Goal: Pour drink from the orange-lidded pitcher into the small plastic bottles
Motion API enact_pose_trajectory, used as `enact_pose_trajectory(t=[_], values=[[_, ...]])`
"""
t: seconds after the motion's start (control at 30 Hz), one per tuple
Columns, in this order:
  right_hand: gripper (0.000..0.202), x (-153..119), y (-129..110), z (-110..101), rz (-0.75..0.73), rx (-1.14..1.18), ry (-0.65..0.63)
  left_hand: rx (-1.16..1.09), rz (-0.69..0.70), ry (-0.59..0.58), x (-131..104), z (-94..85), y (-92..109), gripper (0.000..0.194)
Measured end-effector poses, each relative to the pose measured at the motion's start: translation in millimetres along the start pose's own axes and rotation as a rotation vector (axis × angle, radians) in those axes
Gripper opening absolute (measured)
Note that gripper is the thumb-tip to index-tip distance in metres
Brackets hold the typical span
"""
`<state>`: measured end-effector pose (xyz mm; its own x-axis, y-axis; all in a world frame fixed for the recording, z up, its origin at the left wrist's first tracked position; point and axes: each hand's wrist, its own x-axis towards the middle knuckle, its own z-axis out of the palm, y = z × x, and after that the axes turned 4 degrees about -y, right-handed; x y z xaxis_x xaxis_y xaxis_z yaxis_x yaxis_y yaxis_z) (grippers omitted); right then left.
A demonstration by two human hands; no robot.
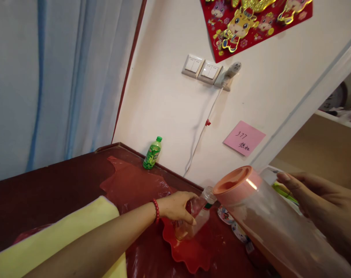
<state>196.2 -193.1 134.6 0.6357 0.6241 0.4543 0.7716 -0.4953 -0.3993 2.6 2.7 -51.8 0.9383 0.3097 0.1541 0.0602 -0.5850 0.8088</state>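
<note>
My left hand (178, 207), with a red bead bracelet at the wrist, is closed round a clear bottle (203, 204) and tilts it. The bottle's open mouth touches or nearly touches the rim of a large clear pitcher (268, 212) with a salmon-pink lid. My right hand (323, 204) holds the pitcher by its far side, and it leans toward the bottle. Part of its grip is hidden behind the pitcher. Below the bottle lies a red scalloped tray (189, 258). Whether liquid is flowing between the two, I cannot tell.
A green-capped drink bottle (152, 153) stands against the wall. Red plastic film (135, 181) and a yellow cloth (103, 214) lie on the dark red table (62, 193). A white cord (203, 131) hangs from the wall socket. Shelves (314, 143) are at right.
</note>
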Motion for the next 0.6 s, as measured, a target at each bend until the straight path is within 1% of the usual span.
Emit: enact_pose_trajectory(t=[0.13,0.3,0.5,0.6], values=[[0.069,-0.7,-1.6,-0.1,0.025,-0.005,-0.003,0.0,0.007,-0.015,-0.5,-0.6,0.4,0.058],[0.065,-0.6,-2.1,1.0,-0.05,0.003,0.024,0.002,0.007,-0.007,-0.2,-0.8,-0.2,0.059],[0.071,-2.3,-2.8,0.0,0.038,-0.003,0.004,-0.01,-0.004,-0.008,-1.2,-0.9,1.5,0.062],[0.069,-2.5,-3.6,-0.2,0.035,-0.007,0.007,-0.016,-0.008,-0.015,-1.4,-1.3,2.3,0.061]])
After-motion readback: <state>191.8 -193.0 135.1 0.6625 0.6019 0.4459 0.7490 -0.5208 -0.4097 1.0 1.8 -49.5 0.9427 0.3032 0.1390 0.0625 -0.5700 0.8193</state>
